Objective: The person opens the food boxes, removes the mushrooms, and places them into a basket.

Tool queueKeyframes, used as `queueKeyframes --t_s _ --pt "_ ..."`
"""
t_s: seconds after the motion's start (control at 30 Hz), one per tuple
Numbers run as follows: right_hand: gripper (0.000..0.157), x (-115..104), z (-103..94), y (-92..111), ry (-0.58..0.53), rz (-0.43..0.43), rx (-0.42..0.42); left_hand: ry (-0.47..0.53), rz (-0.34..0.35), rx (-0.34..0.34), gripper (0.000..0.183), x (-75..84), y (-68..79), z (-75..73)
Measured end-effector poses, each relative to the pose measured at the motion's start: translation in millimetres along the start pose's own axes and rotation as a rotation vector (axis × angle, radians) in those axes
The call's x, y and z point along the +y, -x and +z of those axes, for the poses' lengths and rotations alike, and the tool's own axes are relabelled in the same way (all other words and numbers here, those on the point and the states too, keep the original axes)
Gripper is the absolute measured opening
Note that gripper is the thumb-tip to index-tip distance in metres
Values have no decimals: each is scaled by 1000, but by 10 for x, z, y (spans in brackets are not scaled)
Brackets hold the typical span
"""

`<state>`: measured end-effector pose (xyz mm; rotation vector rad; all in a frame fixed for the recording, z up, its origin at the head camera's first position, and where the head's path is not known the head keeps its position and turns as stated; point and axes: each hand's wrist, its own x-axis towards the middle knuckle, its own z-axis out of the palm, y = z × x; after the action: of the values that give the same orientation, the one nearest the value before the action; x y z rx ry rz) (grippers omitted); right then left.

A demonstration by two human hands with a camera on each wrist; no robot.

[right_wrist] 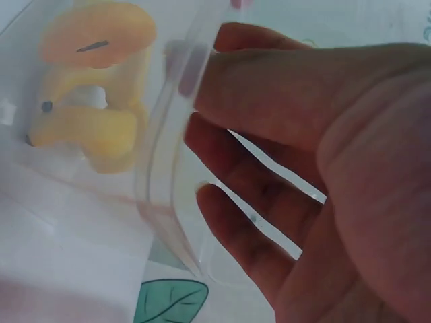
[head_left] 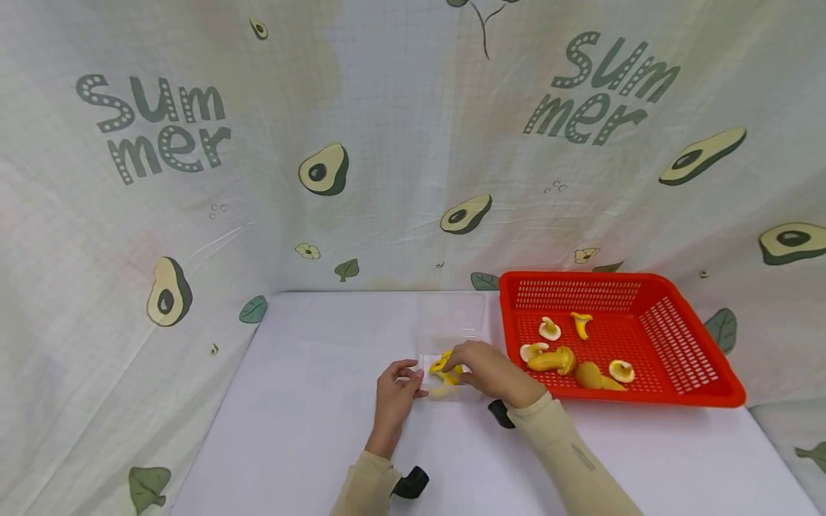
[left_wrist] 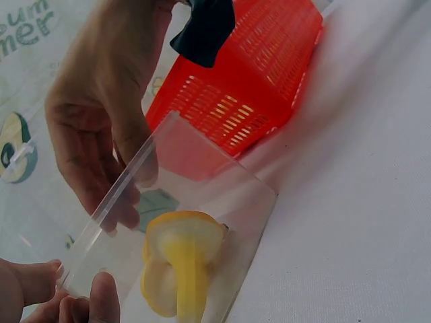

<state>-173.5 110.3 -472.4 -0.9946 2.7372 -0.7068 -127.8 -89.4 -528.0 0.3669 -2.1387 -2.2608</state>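
A clear plastic box (head_left: 454, 396) with its lid (head_left: 452, 314) folded back stands on the table, yellow toy mushrooms (head_left: 437, 368) inside it. My left hand (head_left: 395, 394) holds the box's left edge. In the left wrist view, its thumb and fingertips are at the rim, close to a yellow mushroom (left_wrist: 192, 269) seen through the plastic. Over the box's right part reaches my right hand (head_left: 487, 369), fingers loosely bent. The right wrist view shows this hand (right_wrist: 289, 148) at the box wall, a fingertip showing through the plastic; no mushroom is visible between its fingers.
A red plastic basket (head_left: 684, 344) stands right of the box, holding several mushrooms, among them a brown-yellow one (head_left: 551, 360), a white-capped one (head_left: 622, 370) and a yellow one (head_left: 581, 325). Printed cloth (head_left: 387, 93) hangs behind the white table (head_left: 310, 401).
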Motion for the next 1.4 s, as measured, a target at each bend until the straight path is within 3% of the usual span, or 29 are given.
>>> queueKeyframes --t_s 0.17,0.3,0.97,1.17,1.4 --pt "22 35 49 -117 10 -41 -95 2 -4 5 31 -17 -6 5" --pt "17 61 78 -163 -11 -37 -120 1 -5 8 31 -20 -8 8" --pt "12 189 65 -125 -2 -81 -104 -28 -14 27 33 -63 -11 14" --pt "12 196 47 -63 -2 -79 -55 -14 -10 29 31 -80 -5 12" --pt "15 170 -114 122 9 -112 96 -37 -17 34 31 -97 -31 21"
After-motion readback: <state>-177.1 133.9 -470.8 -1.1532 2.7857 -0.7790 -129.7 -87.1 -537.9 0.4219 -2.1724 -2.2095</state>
